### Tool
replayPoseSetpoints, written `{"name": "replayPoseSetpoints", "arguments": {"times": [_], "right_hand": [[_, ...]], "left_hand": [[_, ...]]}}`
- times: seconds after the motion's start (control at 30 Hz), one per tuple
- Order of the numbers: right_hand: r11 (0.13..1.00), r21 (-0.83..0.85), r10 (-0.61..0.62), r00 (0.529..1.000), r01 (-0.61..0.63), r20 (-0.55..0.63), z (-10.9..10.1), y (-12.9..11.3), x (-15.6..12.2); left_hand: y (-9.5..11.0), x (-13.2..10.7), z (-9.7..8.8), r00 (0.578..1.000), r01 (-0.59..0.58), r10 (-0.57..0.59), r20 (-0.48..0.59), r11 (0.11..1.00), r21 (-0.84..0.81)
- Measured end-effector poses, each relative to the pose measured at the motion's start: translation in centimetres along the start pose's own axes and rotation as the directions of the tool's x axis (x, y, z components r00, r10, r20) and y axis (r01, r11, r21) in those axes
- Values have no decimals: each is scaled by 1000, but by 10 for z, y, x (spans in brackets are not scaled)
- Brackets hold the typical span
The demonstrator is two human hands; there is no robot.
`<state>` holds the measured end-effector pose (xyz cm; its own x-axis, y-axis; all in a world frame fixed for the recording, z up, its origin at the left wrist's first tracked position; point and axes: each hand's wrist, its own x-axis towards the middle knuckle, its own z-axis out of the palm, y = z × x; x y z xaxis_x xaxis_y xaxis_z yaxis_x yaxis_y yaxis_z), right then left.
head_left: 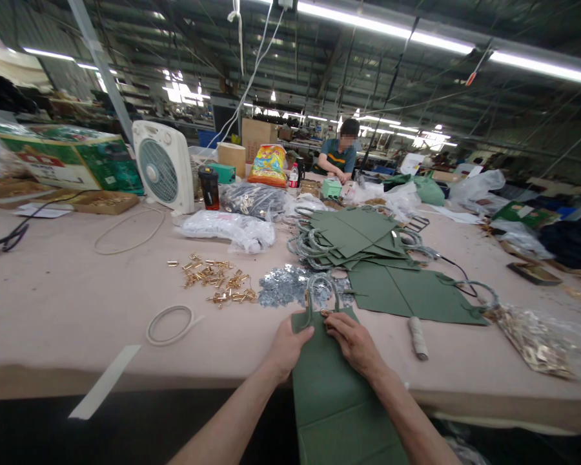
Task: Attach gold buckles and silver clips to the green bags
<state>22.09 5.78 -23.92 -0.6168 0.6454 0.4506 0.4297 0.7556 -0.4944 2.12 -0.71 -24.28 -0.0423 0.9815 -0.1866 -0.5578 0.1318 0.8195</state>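
Note:
A green bag panel (pixel 329 387) with a wrapped handle (pixel 322 284) at its top hangs over the table's front edge. My left hand (pixel 288 345) is closed on the panel's left top edge, thumb on the front beside the handle's end. My right hand (pixel 351 339) is closed, its fingertips pinching a small gold metal fitting (pixel 326 312) against the panel's top; the fingers partly hide it. Just beyond the panel lies a heap of flat silver metal plates (pixel 283 286). Left of them are loose gold metal fittings (pixel 215 279).
Green panels with handles (pixel 353 232) are stacked ahead. A grey roll (pixel 417 338) and a bag of metal parts (pixel 535 342) lie right. Left are a coiled white band (pixel 168 325) and a box fan (pixel 163 165). A co-worker (pixel 341 152) is at the far side.

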Motion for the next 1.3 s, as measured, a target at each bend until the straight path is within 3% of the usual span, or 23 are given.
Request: {"name": "replayPoseSetpoints", "arguments": {"times": [0.4, 0.67, 0.8, 1.1, 1.3], "right_hand": [[998, 37, -47, 992, 43, 116, -12, 1, 7], [999, -53, -15, 998, 12, -58, 4, 1, -13], [994, -108, -16, 996, 7, -84, 8, -2, -16], [998, -64, -14, 998, 10, -67, 10, 1, -12], [998, -43, 46, 985, -54, -164, 6, -2, -15]], "left_hand": [[-2, 4, -2, 1000, 5, -4, -10, 999, 46], [-1, 2, -2, 998, -63, 59, 37, 992, 107], [-3, 2, -3, 997, -70, 65, 40, 989, 131], [-4, 1, -3, 996, -71, 65, 62, 993, 98], [-3, 1, -3, 999, -36, 35, 3, 996, 83]]}}
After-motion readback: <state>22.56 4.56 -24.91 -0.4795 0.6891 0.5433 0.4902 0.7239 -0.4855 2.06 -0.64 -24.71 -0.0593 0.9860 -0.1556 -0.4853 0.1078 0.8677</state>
